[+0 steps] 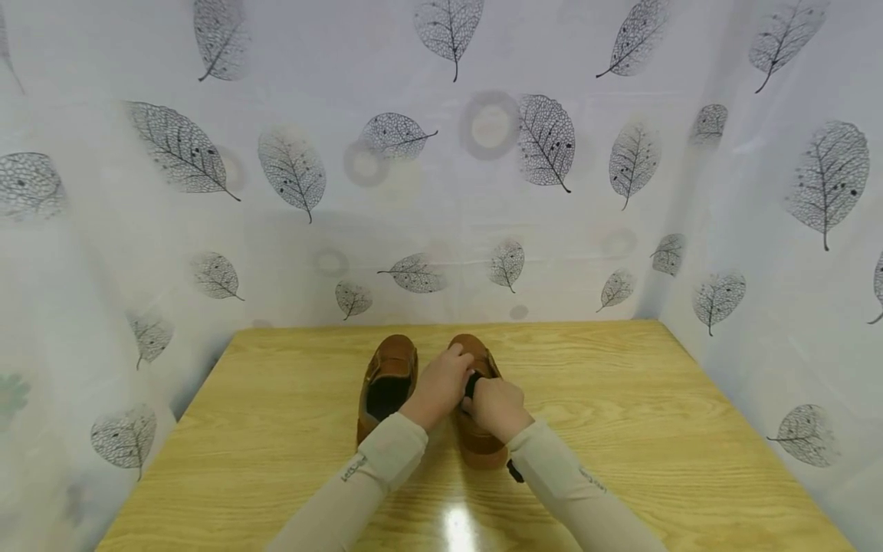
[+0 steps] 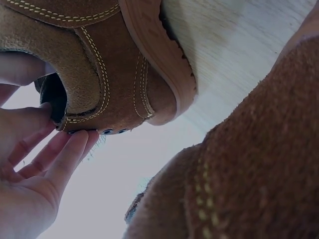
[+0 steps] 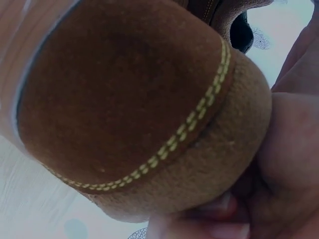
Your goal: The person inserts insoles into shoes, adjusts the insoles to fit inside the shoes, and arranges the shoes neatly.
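Observation:
Two brown suede shoes with yellow stitching stand side by side, toes pointing away. Both hands are at the right shoe (image 1: pixel 480 448). My left hand (image 1: pixel 441 386) reaches to its front; in the left wrist view its thumb and fingers (image 2: pixel 70 157) pinch the lace edge beside the metal eyelets. My right hand (image 1: pixel 498 406) lies over the opening with curled fingers, and in the right wrist view its fingertips (image 3: pixel 219 204) are at the collar above the heel (image 3: pixel 124 99). What those fingers grip inside is hidden. The dark opening of the left shoe (image 1: pixel 396 349) faces up, next to my left wrist.
The shoes stand on a yellow wood-grain table (image 1: pixel 276 429). A pale curtain (image 1: pixel 441 199) printed with grey leaves encloses its back and sides. Beneath my right wrist shows a small black object (image 1: pixel 515 471). Light reflects off the table's near part.

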The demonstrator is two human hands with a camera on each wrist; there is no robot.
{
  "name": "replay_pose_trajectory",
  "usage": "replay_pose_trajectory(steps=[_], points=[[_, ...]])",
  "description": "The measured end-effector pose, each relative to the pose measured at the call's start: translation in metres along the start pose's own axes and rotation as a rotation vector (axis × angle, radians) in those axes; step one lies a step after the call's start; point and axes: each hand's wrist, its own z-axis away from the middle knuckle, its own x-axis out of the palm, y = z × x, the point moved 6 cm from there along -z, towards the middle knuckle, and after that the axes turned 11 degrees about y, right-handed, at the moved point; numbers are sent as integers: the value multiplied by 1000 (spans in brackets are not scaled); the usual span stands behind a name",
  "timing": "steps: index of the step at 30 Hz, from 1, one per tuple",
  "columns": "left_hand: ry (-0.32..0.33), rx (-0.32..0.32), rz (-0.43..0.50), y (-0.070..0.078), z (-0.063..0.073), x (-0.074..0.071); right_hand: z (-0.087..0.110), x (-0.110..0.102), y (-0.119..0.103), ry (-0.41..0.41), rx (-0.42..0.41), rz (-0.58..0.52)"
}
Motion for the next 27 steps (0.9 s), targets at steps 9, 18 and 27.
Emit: replay_pose_trajectory(steps=[9,18,27], points=[[-6,0,5,0,1,-3,3,-1,-4,21,-81,-137],[12,-34,-3,-3,5,-3,6,-3,-3,88,-130,-318],[17,-36,-21,-1,13,-2,12,0,10,47,-153,-545]])
